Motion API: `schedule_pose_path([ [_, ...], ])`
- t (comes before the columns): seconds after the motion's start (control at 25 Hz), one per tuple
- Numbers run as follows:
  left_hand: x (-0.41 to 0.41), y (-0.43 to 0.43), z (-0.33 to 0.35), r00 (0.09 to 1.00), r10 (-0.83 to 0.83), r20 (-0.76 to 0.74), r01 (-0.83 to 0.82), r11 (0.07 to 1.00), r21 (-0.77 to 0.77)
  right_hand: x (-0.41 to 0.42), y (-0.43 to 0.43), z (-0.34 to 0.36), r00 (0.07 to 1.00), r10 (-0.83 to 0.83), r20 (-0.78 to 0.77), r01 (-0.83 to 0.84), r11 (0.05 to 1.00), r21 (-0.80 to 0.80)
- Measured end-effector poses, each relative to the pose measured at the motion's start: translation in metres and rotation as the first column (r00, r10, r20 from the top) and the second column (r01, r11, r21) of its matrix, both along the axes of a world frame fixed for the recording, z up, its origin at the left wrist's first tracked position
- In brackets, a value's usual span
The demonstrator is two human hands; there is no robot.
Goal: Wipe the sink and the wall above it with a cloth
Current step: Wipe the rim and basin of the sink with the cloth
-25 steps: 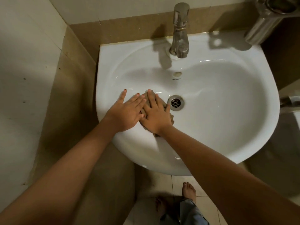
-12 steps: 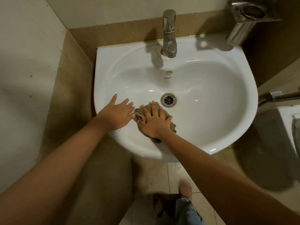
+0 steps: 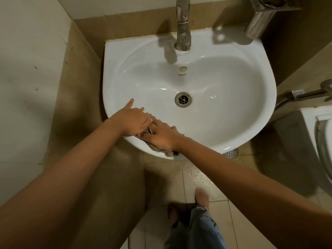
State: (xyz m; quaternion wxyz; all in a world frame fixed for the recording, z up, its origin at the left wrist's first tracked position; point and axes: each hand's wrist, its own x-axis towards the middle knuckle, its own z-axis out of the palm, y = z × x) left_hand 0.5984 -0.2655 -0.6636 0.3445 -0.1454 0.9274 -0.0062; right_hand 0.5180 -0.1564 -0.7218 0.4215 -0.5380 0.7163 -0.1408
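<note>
A white wall-mounted sink (image 3: 251, 112) fills the middle of the view, with a steel drain (image 3: 183, 99) at its bottom. A crumpled brownish cloth (image 3: 158, 150) lies on the sink's near rim, mostly hidden. My right hand (image 3: 162, 136) presses flat on the cloth. My left hand (image 3: 133, 120) rests on the near-left rim, fingers spread, its fingertips over my right hand's fingers. The beige tiled wall (image 3: 140, 18) rises behind the sink.
A steel tap (image 3: 183, 26) stands at the sink's back. A steel holder (image 3: 260, 17) is fixed on the wall at top right. A toilet (image 3: 321, 141) and a hose fitting (image 3: 310, 95) sit to the right. Wet floor tiles, a floor drain (image 3: 231, 152) and my feet lie below.
Both hands and the cloth have slid from beside the drain toward me onto the sink's near rim. The left hand now overlaps the right hand's fingers.
</note>
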Motion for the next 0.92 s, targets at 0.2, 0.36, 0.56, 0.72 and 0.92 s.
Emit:
schedule_pose_path([
  [0.2, -0.035, 0.003, -0.031, 0.999, -0.027, -0.019, 0.025, 0.995, -0.096, -0.029, -0.007, -0.021, 0.98, 0.003, -0.198, 0.005, 0.999, 0.04],
  [0.36, -0.059, 0.012, -0.055, 0.977, 0.151, -0.152, -0.168, 0.979, -0.111, -0.066, -0.011, -0.037, 0.929, 0.052, -0.366, -0.038, 0.998, 0.044],
  [0.56, -0.065, 0.027, -0.066, 0.91, 0.373, -0.18, -0.381, 0.924, -0.012, -0.105, -0.002, -0.042, 0.867, 0.019, -0.498, 0.022, 0.997, 0.077],
  [0.72, -0.055, 0.027, -0.054, 0.892, 0.428, -0.146, -0.433, 0.901, -0.005, -0.108, 0.007, -0.036, 0.861, 0.05, -0.506, 0.02, 0.991, 0.132],
  [0.92, -0.041, 0.03, -0.031, 0.843, 0.519, -0.139, -0.518, 0.854, 0.049, -0.085, 0.026, -0.018, 0.925, 0.149, -0.35, -0.08, 0.976, 0.203],
])
